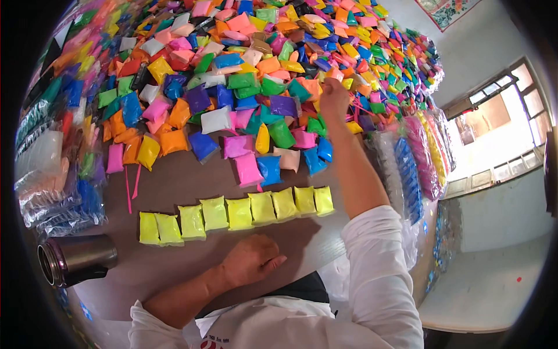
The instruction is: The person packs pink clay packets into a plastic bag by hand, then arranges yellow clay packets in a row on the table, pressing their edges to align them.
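Note:
A row of several light yellow packets [239, 214] lies side by side across the brown table, slightly slanted upward to the right. Just below the row, my left hand [251, 260] rests on the table, curled into a loose fist with its thumb along the side. My right hand [335, 103] reaches far forward to the heap of coloured packets [250, 81]. Its fingers are pinched together at a salmon-orange packet [334, 74] on the heap's near right part; the fingertips are partly hidden by the hand.
A steel flask [78, 260] lies on its side at the table's left edge. Clear bags of packets stand left [43, 174] and right [410, 168] of the heap. Pink strips [132, 189] lie near the heap's front left. A bright window [500, 128] is at the right.

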{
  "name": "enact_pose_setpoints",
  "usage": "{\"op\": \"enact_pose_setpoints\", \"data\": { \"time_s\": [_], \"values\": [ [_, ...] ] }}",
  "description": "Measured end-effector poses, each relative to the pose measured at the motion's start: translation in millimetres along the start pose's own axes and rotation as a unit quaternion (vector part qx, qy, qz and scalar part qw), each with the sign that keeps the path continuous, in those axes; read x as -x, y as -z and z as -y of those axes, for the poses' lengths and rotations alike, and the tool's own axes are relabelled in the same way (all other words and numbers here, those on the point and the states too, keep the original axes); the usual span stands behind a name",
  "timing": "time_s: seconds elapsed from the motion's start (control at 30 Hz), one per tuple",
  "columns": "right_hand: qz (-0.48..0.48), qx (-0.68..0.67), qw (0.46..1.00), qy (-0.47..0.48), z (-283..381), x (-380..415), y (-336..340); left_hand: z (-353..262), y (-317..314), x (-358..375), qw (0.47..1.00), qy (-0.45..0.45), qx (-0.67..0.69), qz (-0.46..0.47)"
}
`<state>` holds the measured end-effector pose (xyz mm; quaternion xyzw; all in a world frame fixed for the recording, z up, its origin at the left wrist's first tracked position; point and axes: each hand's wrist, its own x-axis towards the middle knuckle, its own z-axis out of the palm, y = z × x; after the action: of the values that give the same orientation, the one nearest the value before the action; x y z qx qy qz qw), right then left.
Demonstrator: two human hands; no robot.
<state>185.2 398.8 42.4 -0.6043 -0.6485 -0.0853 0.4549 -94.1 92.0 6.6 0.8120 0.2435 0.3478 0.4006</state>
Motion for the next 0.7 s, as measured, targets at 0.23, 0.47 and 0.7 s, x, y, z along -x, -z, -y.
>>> {"op": "enact_pose_setpoints", "data": {
  "time_s": [0.23, 0.47, 0.7],
  "values": [
    [0.155, 0.054, 0.98, -0.11, -64.3, -33.8, -11.7, -2.8, 2.9, -0.5, 1.0, 0.008, 0.003, 0.004],
    [0.152, 0.119, 0.968, -0.158, -75.1, -47.0, -35.5, -1.8, 1.8, 0.9, 1.0, 0.02, -0.015, 0.018],
    [0.056, -0.393, 0.864, -0.31, -26.7, -22.8, 17.9, -1.5, 1.9, 1.6, 1.0, 0.023, 0.011, 0.012]
  ]
}}
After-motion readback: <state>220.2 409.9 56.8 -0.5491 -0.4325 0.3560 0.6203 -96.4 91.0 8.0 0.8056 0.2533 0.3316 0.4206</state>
